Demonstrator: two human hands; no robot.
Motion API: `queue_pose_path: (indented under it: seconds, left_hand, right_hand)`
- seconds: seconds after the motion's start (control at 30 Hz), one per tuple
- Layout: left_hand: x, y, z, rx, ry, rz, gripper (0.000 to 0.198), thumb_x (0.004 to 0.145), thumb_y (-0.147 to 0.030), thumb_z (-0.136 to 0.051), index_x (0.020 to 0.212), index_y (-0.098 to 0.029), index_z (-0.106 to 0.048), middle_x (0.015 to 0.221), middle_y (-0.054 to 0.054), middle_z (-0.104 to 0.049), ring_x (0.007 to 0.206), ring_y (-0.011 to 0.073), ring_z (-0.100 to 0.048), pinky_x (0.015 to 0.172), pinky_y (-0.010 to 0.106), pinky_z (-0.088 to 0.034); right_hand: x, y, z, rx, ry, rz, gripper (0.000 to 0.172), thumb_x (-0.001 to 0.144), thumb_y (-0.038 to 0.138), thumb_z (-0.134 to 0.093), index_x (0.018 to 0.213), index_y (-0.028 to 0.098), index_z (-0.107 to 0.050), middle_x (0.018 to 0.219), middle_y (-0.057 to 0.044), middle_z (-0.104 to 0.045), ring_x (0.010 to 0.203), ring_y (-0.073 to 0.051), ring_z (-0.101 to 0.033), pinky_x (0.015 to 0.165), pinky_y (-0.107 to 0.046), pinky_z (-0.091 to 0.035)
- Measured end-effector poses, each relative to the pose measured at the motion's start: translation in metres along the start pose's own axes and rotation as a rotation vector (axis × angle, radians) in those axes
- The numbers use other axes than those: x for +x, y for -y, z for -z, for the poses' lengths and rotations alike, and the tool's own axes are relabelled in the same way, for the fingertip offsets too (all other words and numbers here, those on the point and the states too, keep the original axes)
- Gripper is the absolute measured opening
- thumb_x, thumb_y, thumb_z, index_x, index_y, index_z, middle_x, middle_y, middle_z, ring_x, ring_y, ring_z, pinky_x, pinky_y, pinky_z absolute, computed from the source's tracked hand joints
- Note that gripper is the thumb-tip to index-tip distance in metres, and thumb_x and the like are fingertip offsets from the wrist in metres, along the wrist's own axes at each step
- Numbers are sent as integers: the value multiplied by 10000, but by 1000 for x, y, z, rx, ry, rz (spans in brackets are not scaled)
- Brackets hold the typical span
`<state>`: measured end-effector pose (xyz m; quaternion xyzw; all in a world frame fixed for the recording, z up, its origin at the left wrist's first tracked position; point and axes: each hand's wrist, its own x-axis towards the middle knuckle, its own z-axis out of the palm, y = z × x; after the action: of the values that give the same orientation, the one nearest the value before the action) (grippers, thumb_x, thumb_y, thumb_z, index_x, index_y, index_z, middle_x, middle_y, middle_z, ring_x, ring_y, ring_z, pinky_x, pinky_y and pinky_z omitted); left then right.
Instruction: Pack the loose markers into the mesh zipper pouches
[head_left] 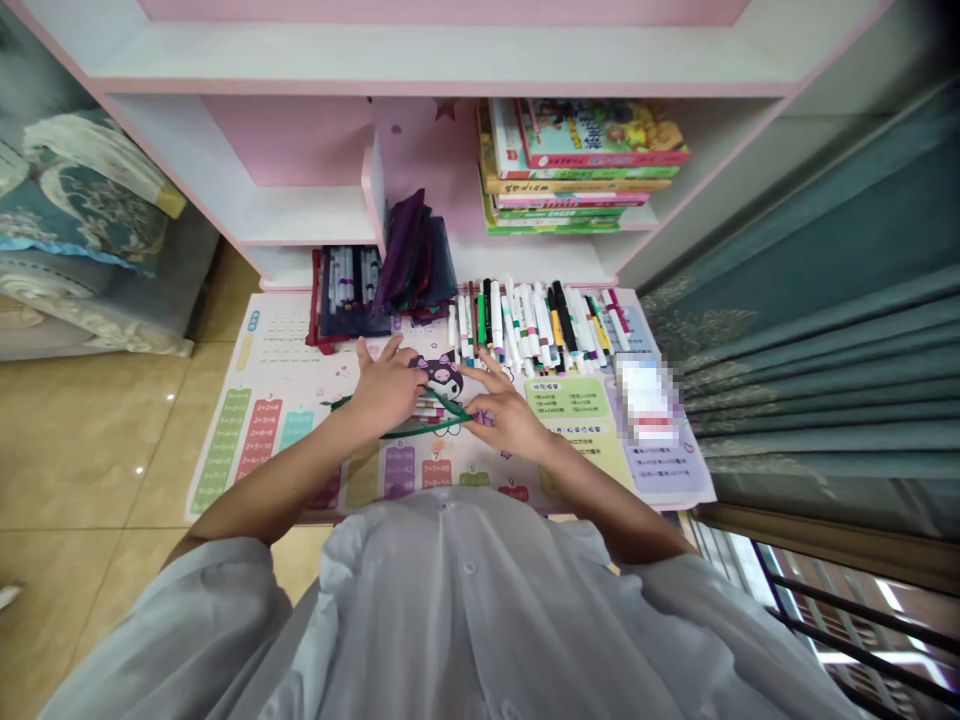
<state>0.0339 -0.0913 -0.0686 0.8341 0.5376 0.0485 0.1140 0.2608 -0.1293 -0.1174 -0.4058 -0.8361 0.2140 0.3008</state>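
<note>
Between my hands lies a green-edged mesh pouch (405, 432) with several markers (429, 410) showing inside it. My left hand (388, 392) is over the pouch's left part, its fingers closed at the far edge and partly hidden. At the pouch's right corner, my right hand (506, 412) pinches the green edge between thumb and fingers, with other fingers stretched forward. Just beyond my right hand, a wide row of loose markers (532, 325) lies on the printed desk mat (281, 350).
Dark mesh pouches (416, 260) are heaped at the desk's back, beside a pouch filled with markers (349, 285). A stack of books (577, 175) occupies the shelf. On the right are a blurred phone-like object (649, 400) and a teal curtain (810, 300).
</note>
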Motion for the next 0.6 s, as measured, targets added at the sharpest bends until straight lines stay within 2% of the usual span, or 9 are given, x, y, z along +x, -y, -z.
queue_pose_path:
  seconds: [0.17,0.27,0.33,0.43,0.6]
  left_hand:
    - [6,-18,-9,11,-89,-17,219,839,-95,-567,856,-224,-744,1291,105,-619,1424,385,-367,1134,770,-27]
    - [0,-26,-17,-62,-208,6,242,914,-171,-503,942,-241,-734,1345,103,-593,1443,352,-354,1154,731,-72]
    - [-4,-31,-21,-107,-245,-23,250,957,-254,-479,974,-258,-728,1363,89,-588,1456,337,-339,1164,708,-73]
    - [-4,-37,-26,-128,-199,-54,265,968,-373,-498,965,-248,-731,1391,90,-574,1461,360,-321,1159,718,-48]
    - [5,-42,-33,-191,-98,-30,267,938,-420,-554,890,-232,-737,1376,85,-590,1447,377,-339,1149,734,-72]
  right_hand:
    - [-7,-11,-2,65,-97,-81,177,824,311,-718,689,200,-687,1430,-109,-575,1516,-311,-250,1171,-578,-353]
    - [-8,-15,-5,66,-186,-113,190,828,303,-714,673,203,-669,1414,-103,-588,1509,-295,-271,1168,-554,-368]
    - [-7,-16,-6,48,-209,-145,182,829,295,-708,674,212,-662,1421,-83,-582,1505,-287,-280,1170,-552,-365]
    - [-3,-17,-5,16,-190,-173,174,830,293,-693,675,224,-655,1433,-64,-571,1510,-284,-267,1178,-564,-344]
    - [8,-20,1,-10,-140,-128,181,821,241,-656,642,218,-635,1433,-71,-567,1527,-290,-216,1175,-545,-355]
